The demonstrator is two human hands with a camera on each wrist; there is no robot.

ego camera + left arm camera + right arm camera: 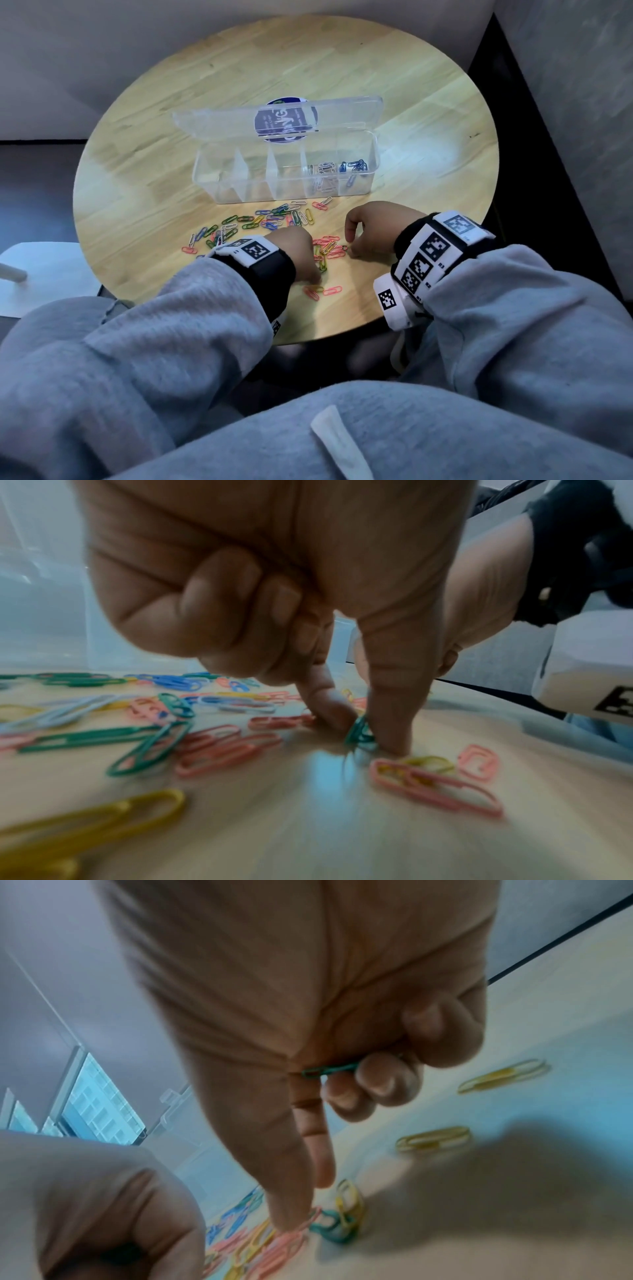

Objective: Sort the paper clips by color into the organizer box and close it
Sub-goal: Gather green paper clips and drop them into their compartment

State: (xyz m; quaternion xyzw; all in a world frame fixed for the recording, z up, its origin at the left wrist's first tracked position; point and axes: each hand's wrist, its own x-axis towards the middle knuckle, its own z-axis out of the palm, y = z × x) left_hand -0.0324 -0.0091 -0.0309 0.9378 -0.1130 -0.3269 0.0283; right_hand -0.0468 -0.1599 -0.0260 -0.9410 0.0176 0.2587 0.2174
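The clear organizer box (236, 186) stands open mid-table, its lid (219, 123) tilted back. White clips (323, 173) and blue clips (357, 167) lie in its two right compartments. Loose paper clips (270, 219) of mixed colours are scattered in front of it. My left hand (313, 272) is down on the table; its thumb and forefinger (329, 710) pinch a green clip (358, 734). My right hand (351, 245) keeps another green clip (329, 1069) tucked under its curled fingers while thumb and forefinger touch pink clips (291, 1240) beside a green and yellow tangle (337, 1229).
The round wooden table (239, 68) has bare wood behind and beside the box. A few pink clips (323, 292) lie near the front edge. A white stool or side surface (44, 274) sits low at the left. My grey-clad knees fill the foreground.
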